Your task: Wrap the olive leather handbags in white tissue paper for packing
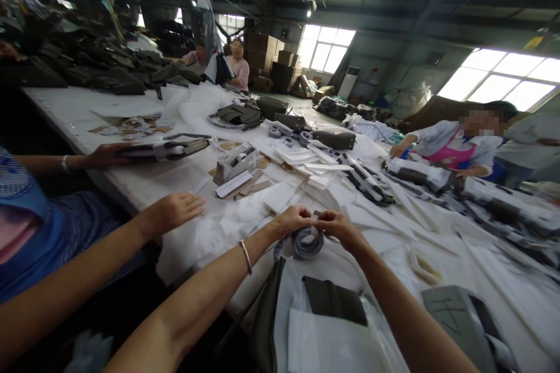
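Note:
My left hand [294, 219] and my right hand [339, 227] meet near the middle of the head view, thumbs and fingers pinched together. Between them is the upper edge of a coiled grey strap [308, 246], apparently in a clear wrap. A small pale strip at the fingertips is too small to name. Below my hands, close to me, lies a dark olive bag [336, 300] partly covered by white paper and clear film. To my right stands a grey tape dispenser [457, 317] with a dark mark on its side.
At left a co-worker's hand [172, 213] reaches over the table; their other hand holds a wrapped bag [168, 150]. A second tape dispenser [237, 164] stands ahead among cards. A tape ring [424, 268] lies at right. Across the table another person handles bags amid white sheets [306, 166].

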Action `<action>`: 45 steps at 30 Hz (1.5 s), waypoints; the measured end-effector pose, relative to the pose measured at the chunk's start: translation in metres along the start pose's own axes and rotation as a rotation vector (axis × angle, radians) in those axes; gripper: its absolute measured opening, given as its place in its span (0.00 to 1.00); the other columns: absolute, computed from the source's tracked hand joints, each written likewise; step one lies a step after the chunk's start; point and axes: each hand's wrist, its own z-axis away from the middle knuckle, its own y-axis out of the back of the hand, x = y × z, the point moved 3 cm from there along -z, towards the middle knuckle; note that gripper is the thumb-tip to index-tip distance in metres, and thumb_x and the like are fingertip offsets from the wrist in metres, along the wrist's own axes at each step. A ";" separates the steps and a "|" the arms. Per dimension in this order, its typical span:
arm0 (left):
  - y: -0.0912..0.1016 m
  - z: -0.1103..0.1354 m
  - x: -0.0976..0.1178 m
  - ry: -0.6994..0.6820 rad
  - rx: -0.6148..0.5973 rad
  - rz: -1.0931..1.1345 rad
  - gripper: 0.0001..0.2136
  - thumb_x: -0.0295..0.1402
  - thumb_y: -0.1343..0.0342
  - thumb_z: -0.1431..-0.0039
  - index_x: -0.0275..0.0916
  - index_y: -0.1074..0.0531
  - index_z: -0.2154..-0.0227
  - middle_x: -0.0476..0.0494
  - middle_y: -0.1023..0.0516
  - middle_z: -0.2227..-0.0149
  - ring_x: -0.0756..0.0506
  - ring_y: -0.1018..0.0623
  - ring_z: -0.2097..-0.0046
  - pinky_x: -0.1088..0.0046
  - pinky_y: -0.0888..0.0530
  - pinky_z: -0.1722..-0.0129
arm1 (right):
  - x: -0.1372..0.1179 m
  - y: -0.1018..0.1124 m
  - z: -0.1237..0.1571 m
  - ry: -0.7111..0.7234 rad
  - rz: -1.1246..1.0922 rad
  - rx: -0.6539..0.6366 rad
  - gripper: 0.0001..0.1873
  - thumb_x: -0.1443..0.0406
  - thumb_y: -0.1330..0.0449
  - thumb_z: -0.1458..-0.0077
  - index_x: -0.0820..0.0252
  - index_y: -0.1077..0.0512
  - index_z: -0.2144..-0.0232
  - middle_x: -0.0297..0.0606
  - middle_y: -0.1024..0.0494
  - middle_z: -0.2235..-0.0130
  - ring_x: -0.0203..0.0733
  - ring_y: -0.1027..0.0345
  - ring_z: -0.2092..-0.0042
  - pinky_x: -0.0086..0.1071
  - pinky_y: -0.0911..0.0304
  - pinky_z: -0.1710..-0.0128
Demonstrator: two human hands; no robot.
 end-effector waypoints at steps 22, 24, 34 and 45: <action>-0.002 0.009 0.012 -0.020 -0.024 0.022 0.19 0.28 0.34 0.58 0.37 0.33 0.63 0.53 0.28 0.71 0.50 0.27 0.69 0.77 0.33 0.69 | -0.049 0.000 0.016 0.212 0.740 -0.089 0.10 0.64 0.40 0.52 0.56 0.18 0.71 0.32 0.23 0.77 0.39 0.32 0.73 0.30 0.45 0.72; -0.001 0.010 0.010 -0.015 -0.002 -0.007 0.17 0.29 0.34 0.59 0.37 0.32 0.65 0.52 0.28 0.70 0.50 0.27 0.67 0.77 0.33 0.68 | -0.054 -0.005 0.017 0.253 0.842 -0.062 0.10 0.67 0.40 0.52 0.53 0.18 0.70 0.33 0.21 0.75 0.40 0.30 0.71 0.30 0.45 0.71; 0.001 0.016 -0.002 0.067 0.020 0.057 0.15 0.32 0.32 0.60 0.38 0.29 0.68 0.54 0.27 0.77 0.49 0.26 0.72 0.77 0.35 0.73 | -0.048 -0.024 0.020 0.496 1.211 -0.014 0.10 0.68 0.43 0.41 0.60 0.21 0.68 0.45 0.20 0.66 0.45 0.28 0.63 0.31 0.42 0.66; -0.002 0.010 -0.012 0.163 0.064 0.350 0.14 0.26 0.34 0.62 0.36 0.31 0.70 0.53 0.26 0.77 0.52 0.26 0.76 0.78 0.31 0.74 | -0.035 -0.030 0.037 0.573 1.211 0.043 0.13 0.73 0.48 0.37 0.60 0.24 0.62 0.42 0.22 0.64 0.44 0.30 0.60 0.32 0.38 0.60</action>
